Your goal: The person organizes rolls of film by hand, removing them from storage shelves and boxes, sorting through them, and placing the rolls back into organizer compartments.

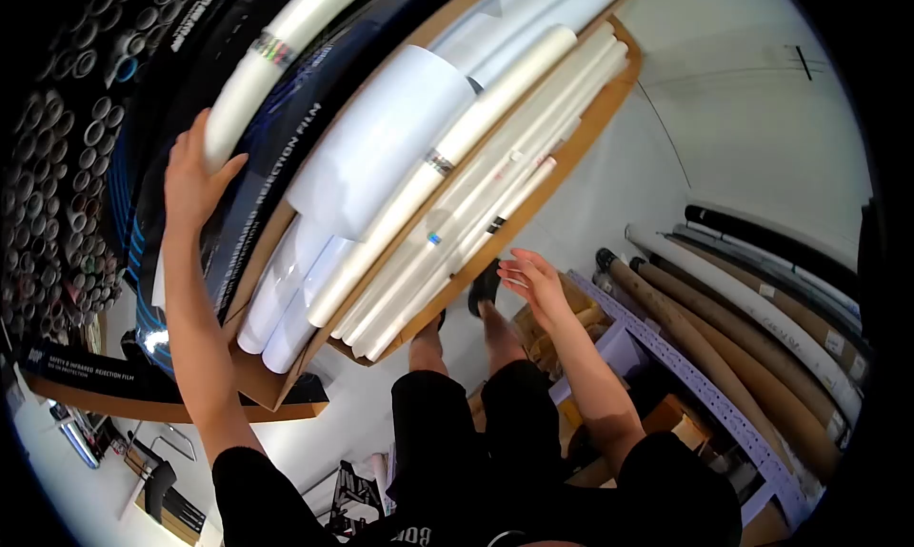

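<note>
My left hand (198, 178) is wrapped round the near end of a long white roll (249, 76) with a patterned label band. The roll lies over black boxes, one of them (276, 157) printed "REJECTION FILM". Beside it, an open cardboard box (519, 218) holds several white rolls, including a wide loose sheet roll (381, 138) and a cream roll (447, 157) with a small label. My right hand (535, 285) hangs in the air just off the cardboard box, fingers apart and nothing in them.
At the far left is a dense stack of tubes (62, 204), ends outward. To the right, a purple rack (705, 385) carries long brown and white rolls (762, 318). A black chair (167, 490) stands lower left. My feet are on a pale floor (367, 423).
</note>
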The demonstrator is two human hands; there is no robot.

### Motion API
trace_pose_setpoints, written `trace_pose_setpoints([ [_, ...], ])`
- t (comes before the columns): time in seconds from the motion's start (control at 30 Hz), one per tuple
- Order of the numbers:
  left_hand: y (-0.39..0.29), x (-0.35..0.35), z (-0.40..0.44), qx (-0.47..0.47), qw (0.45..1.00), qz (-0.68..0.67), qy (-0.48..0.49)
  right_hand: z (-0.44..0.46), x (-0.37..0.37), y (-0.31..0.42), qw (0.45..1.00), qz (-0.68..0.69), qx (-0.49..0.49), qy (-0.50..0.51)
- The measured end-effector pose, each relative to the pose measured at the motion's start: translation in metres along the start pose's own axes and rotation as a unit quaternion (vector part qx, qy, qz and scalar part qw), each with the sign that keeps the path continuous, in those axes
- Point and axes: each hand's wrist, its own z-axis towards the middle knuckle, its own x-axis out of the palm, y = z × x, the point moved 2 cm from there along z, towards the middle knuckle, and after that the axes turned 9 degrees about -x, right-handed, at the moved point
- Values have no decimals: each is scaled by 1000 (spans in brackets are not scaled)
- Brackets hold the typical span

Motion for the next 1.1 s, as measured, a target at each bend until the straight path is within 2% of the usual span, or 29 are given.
trace_pose_setpoints([
  [0.03, -7, -3, -4, -1, 1000, 24, -11, 13, -9, -9, 1000, 1, 6, -10],
  [0.1, -35, -10, -19, 17, 986, 34, -164, 41, -31, -34, 999, -29, 16, -39],
  [0.17, -73, -1, -56, 9, 963, -65, -260, 81, -57, -64, 997, -14, 60, -42],
  [0.2, -105, 9, -82, 1, 963, -136, -233, 102, -71, -77, 997, -24, 49, -46],
  [0.23, -122, 36, -109, 66, 979, -142, -133, 117, -80, -91, 998, -32, 40, -46],
  [0.27, -148, 75, -145, 6, 964, -265, -18, 126, -84, -100, 997, -29, 51, -47],
  [0.3, -185, 96, -158, 37, 963, -244, 108, 143, -85, -102, 990, -29, 87, -109],
  [0.33, -210, 115, -165, 84, 958, -257, 92, 158, -88, -105, 977, -27, 124, -171],
  [0.37, -225, 128, -171, 131, 950, -271, 81, 171, -91, -111, 976, -23, 128, -173],
  [0.4, -233, 135, -167, 135, 949, -273, 88, 183, -96, -117, 982, -3, 118, -146],
  [0.47, -243, 149, -158, -47, 950, -303, 55, 196, -96, -110, 990, -15, 95, -101],
  [0.5, -253, 160, -159, -48, 950, -304, 60, 198, -90, -99, 991, -28, 88, -95],
  [0.57, -271, 209, -165, -116, 898, -341, 251, 209, -95, -96, 992, -61, 75, -81],
  [0.63, -272, 287, -196, -117, 898, -230, 356, 216, -114, -112, 991, -43, 79, -100],
  [0.67, -269, 325, -217, -115, 897, -233, 358, 222, -124, -119, 990, -27, 78, -116],
  [0.7, -260, 366, -237, -131, 905, -90, 394, 227, -131, -121, 990, -29, 74, -119],
  [0.73, -252, 403, -249, -146, 893, 54, 421, 229, -138, -127, 987, -36, 84, -130],
  [0.77, -242, 434, -258, -182, 832, 74, 520, 234, -146, -138, 984, -43, 99, -141],
  [0.83, -229, 482, -285, -177, 861, 73, 472, 243, -157, -149, 983, -35, 117, -139],
  [0.87, -225, 492, -284, -183, 857, 72, 476, 247, -160, -144, 985, -12, 112, -131],
  [0.93, -222, 495, -278, -159, 888, 42, 430, 256, -169, -145, 985, 7, 118, -127],
  [0.97, -217, 495, -284, -111, 917, 17, 382, 266, -174, -145, 989, 12, 104, -102],
  [1.03, -225, 473, -282, -100, 889, 13, 446, 277, -165, -133, 994, 16, 85, -71],
  [1.1, -237, 457, -287, -70, 899, -20, 432, 288, -139, -116, 991, 55, 63, -100],
])
